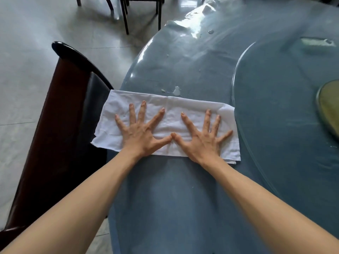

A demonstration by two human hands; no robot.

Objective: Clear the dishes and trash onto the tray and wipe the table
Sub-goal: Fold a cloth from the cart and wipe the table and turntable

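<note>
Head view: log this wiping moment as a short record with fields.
cloth: white cloth spread flat on the table, its left end overhanging the edge
left hand: left hand pressed flat on the cloth, fingers spread
right hand: right hand pressed flat on the cloth, thumbs touching
spill: water drops just beyond the cloth
beside table: dark chair

My round counter (pixel 192 208), covered in blue cloth under clear plastic sheeting, carries a white rectangular cloth (pixel 170 112) lying flat at its left edge, one corner overhanging. Small water puddles (pixel 176 91) sit just beyond it. A round glass turntable (pixel 275 107) rests to the right.
</note>
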